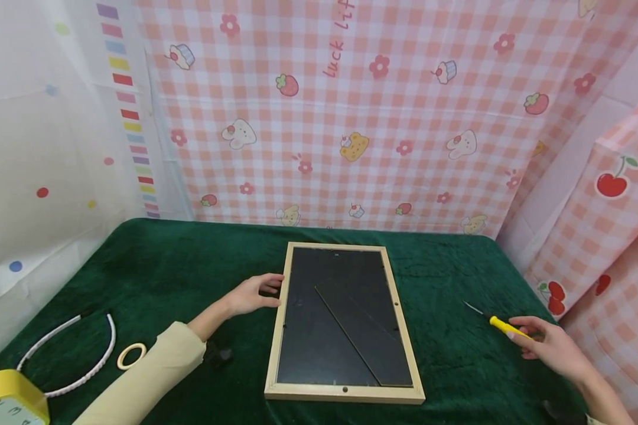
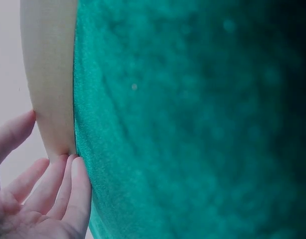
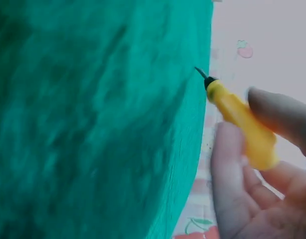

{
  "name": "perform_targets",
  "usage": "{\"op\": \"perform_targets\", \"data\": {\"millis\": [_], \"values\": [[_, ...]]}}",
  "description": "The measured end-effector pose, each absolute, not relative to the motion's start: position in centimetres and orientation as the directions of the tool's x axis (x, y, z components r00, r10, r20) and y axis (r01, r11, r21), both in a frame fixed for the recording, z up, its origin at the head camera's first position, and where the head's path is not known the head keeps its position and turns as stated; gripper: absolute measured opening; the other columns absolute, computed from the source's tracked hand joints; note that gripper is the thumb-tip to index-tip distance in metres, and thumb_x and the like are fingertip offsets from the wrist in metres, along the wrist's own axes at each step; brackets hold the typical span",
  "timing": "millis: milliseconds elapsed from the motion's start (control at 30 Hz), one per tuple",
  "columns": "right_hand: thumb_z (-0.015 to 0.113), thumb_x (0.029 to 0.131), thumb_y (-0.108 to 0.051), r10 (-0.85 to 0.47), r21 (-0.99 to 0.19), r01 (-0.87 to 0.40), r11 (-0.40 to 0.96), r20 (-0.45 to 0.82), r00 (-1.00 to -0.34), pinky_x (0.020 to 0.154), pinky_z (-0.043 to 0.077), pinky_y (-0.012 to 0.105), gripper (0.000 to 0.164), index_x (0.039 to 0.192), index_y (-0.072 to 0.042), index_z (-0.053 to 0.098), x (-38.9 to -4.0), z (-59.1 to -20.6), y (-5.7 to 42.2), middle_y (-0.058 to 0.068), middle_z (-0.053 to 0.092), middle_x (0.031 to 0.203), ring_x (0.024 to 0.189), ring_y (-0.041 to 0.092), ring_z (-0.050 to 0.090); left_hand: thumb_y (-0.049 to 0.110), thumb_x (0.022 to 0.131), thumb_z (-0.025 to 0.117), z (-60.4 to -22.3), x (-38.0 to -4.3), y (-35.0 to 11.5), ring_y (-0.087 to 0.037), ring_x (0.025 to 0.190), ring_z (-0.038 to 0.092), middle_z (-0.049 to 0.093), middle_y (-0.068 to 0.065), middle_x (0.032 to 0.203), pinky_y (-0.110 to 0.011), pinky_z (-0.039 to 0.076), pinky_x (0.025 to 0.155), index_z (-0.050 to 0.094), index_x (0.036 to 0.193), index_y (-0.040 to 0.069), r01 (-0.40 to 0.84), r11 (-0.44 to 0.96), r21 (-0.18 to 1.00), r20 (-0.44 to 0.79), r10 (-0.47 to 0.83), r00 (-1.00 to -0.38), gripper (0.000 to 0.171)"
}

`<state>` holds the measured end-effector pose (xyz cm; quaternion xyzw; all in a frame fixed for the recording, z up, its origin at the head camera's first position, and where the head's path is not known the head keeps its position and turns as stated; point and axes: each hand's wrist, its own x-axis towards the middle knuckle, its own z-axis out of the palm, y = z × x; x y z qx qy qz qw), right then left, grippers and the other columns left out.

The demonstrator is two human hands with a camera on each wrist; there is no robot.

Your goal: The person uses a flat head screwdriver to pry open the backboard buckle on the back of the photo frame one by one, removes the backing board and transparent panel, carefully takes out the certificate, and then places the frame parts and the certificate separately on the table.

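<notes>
On a green cloth (image 1: 202, 254), near its middle: one picture frame (image 1: 308, 392), pale wood, lying flat with its back upward. Fitted with a black backing board (image 1: 303, 330), a diagonal flap (image 1: 364, 339) lying down upon it, and small dark fasteners (image 1: 285, 326) along the inner edge.

Left hand (image 1: 252, 295): set at the left rail (image 1: 276, 348), thumb and fingertips against the wood, fingers loosely bent and not wrapped round it; a touch rather than a clasp. Right hand (image 1: 550, 348): well apart, to the right of the frame, grasping a yellow-handled tool (image 1: 502, 325) between thumb and fingers, its thin metal shaft (image 1: 473, 307) pointing inward and away from the person; tip too small to tell.

Handling notes, by judgement: frame probably fairly light for its size, rigid at the rails, and likely to slide on the cloth if pushed from one side only. Board appeared thin and apt to flex if pressed at the middle; any glazing beneath was hidden, so fragility was to be presumed. Best hold: both long rails, opposite one another, near mid-length. Poor hold: the flap, which looked liable to lift or bend. Tool: handle, bulky and seemingly hard, offered the sure grip; the slender shaft did not.

Also listed, at left: white headband (image 1: 113, 339); pale ring (image 1: 120, 358); yellow clock (image 1: 10, 382), partly out of view.
</notes>
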<state>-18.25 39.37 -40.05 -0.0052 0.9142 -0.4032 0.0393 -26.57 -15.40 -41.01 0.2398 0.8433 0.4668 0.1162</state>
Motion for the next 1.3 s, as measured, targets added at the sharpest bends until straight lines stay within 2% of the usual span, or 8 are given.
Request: {"op": "perform_targets", "data": {"millis": [133,267,367,467,767,900,1100,1300], "values": [[0.057,0.087,-0.026,-0.003,-0.885,0.021,0.465,-0.026,-1.000,0.065,0.051,0.029,0.039,0.114,0.002,0.053,-19.0,-40.3,39.7,0.004,0.056,0.093,0.075,0.016,0.059,0.008,0.083,0.061,-41.1,-26.6,-15.4,-0.036,0.107,0.045,0.044,-0.024,0.121,-0.044,0.039,0.086,0.036,0.128,-0.009,0.290,0.459,0.840,0.020,0.507,-0.862,0.054],[0.057,0.087,-0.018,-0.029,-0.999,0.034,0.035,-0.035,-0.999,0.072,0.048,0.024,0.014,0.099,-0.017,0.064,-19.3,-40.0,38.9,-0.008,0.057,0.094,0.082,0.011,0.059,0.011,0.083,0.061,-41.8,-27.1,-15.6,-0.034,0.107,0.046,0.045,-0.022,0.121,-0.043,0.039,0.086,0.036,0.129,-0.007,0.299,0.468,0.832,0.024,0.508,-0.861,0.055],[0.050,0.089,-0.005,-0.102,-0.961,0.020,-0.277,0.008,-0.995,0.076,0.046,0.024,0.020,0.098,-0.012,0.067,-19.2,-39.3,37.2,-0.002,0.059,0.098,0.086,0.012,0.059,0.011,0.083,0.061,-41.8,-27.0,-15.6,-0.033,0.107,0.046,0.045,-0.022,0.122,-0.043,0.039,0.086,0.037,0.129,-0.006,0.294,0.471,0.831,0.020,0.503,-0.864,0.055],[0.043,0.092,-0.001,-0.167,-0.907,0.005,-0.422,0.072,-0.983,0.078,0.045,0.024,0.025,0.102,-0.006,0.065,-19.4,-38.9,35.7,0.001,0.058,0.101,0.089,0.014,0.058,0.011,0.083,0.061,-41.9,-27.0,-15.5,-0.032,0.107,0.046,0.045,-0.021,0.122,-0.043,0.039,0.086,0.037,0.129,-0.006,0.291,0.472,0.832,0.017,0.503,-0.864,0.055],[0.034,0.097,-0.013,-0.252,-0.962,-0.158,-0.225,0.214,-0.944,0.078,0.046,0.028,0.025,0.115,-0.009,0.051,-20.8,-38.3,30.4,0.004,0.059,0.109,0.089,0.016,0.059,0.011,0.083,0.061,-41.8,-27.1,-15.6,-0.032,0.107,0.046,0.045,-0.021,0.122,-0.044,0.039,0.086,0.036,0.129,-0.006,0.292,0.466,0.835,0.017,0.509,-0.860,0.055],[0.033,0.097,-0.018,-0.272,-0.959,-0.188,-0.210,0.242,-0.931,0.078,0.046,0.030,0.024,0.116,-0.008,0.044,-21.4,-37.8,27.7,0.006,0.058,0.110,0.088,0.019,0.060,0.012,0.083,0.062,-41.8,-27.1,-15.6,-0.033,0.108,0.045,0.045,-0.021,0.122,-0.044,0.038,0.087,0.036,0.130,-0.005,0.284,0.466,0.838,0.008,0.509,-0.861,0.057],[0.045,0.093,-0.018,-0.203,-0.965,-0.201,-0.169,0.233,-0.951,0.076,0.047,0.029,0.020,0.109,-0.006,0.047,-22.2,-37.0,23.5,0.007,0.060,0.104,0.083,0.018,0.062,0.017,0.080,0.066,-41.9,-27.1,-15.6,-0.033,0.109,0.044,0.044,-0.021,0.122,-0.044,0.039,0.086,0.034,0.131,-0.005,0.275,0.481,0.832,-0.014,0.514,-0.858,0.064],[0.054,0.089,-0.021,-0.212,-0.985,-0.146,-0.096,0.164,-0.963,0.076,0.047,0.031,0.038,0.113,0.007,0.046,-22.7,-36.5,19.8,0.021,0.055,0.109,0.080,0.020,0.061,0.017,0.079,0.067,-41.6,-27.0,-15.5,-0.034,0.110,0.042,0.043,-0.021,0.123,-0.043,0.040,0.085,0.031,0.133,-0.004,0.267,0.488,0.831,-0.029,0.517,-0.855,0.068]]}}
